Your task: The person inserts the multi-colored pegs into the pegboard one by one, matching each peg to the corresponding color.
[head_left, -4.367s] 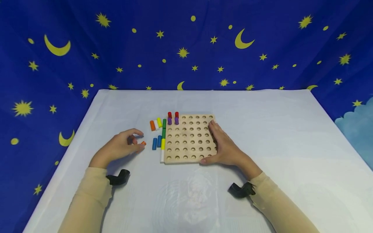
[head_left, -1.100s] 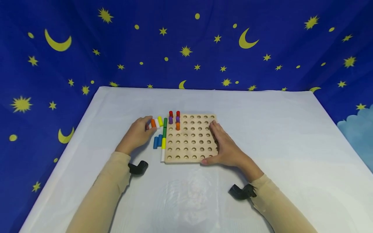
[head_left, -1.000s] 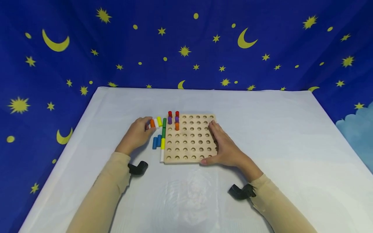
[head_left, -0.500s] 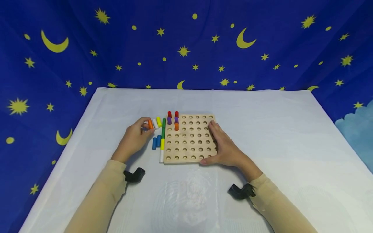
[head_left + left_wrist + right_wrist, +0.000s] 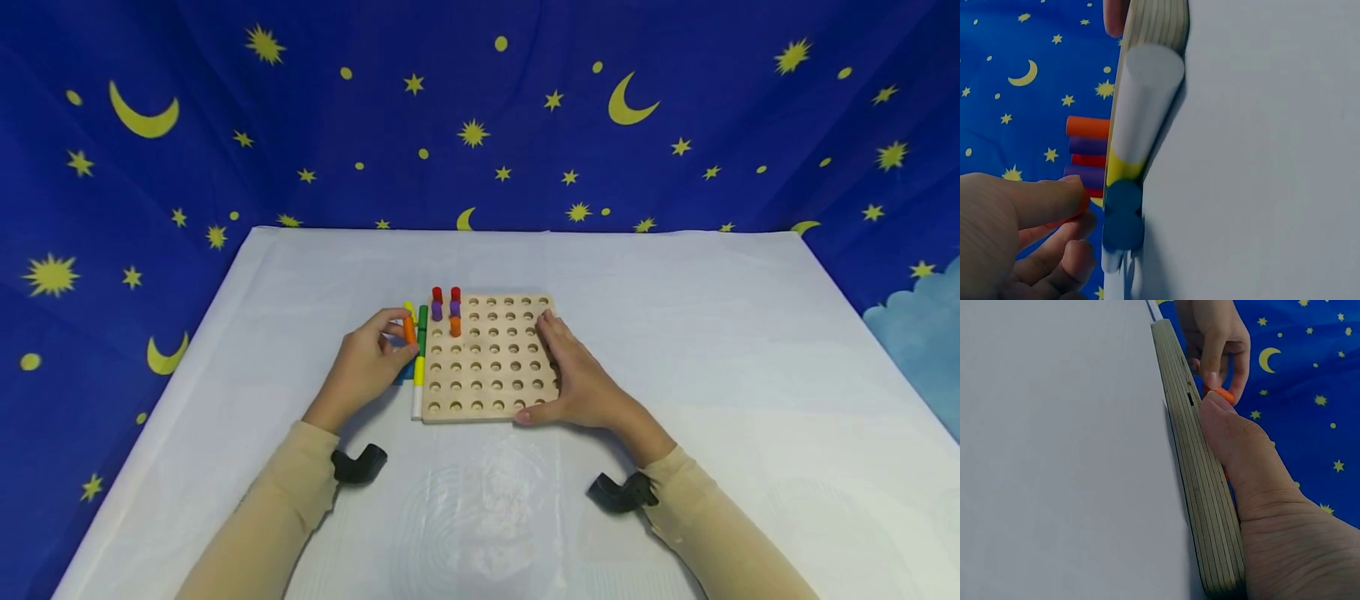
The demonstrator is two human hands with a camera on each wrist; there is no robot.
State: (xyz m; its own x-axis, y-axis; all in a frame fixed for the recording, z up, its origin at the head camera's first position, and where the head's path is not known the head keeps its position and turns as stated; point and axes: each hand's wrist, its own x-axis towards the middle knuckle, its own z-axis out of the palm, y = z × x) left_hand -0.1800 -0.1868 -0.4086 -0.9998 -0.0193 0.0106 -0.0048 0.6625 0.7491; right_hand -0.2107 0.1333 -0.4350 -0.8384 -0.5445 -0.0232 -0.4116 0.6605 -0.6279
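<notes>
My left hand [image 5: 363, 362] pinches an orange peg [image 5: 408, 327] between thumb and fingers, just left of the wooden pegboard [image 5: 486, 367]. In the left wrist view that peg is mostly hidden by the thumb. Two red pegs [image 5: 455, 294], two purple pegs [image 5: 437, 312] and one orange peg stand upright in holes at the board's back left. Along its left edge lie green, yellow and white pegs [image 5: 417, 402]. Blue pegs [image 5: 405, 372] are partly covered by my left hand. My right hand [image 5: 585, 383] rests against the board's right front corner, fingers extended along the right edge, thumb on the front edge.
The board lies on a white-covered table [image 5: 675, 317]. Behind it hangs a blue curtain [image 5: 420, 108] with yellow stars and moons. A black wrist mount [image 5: 360, 464] sticks out from each beige sleeve.
An orange peg came to stand in the third row. My left hand then took hold of another orange peg lying left of the board and moved it right and slightly nearer. My right hand stayed put.
</notes>
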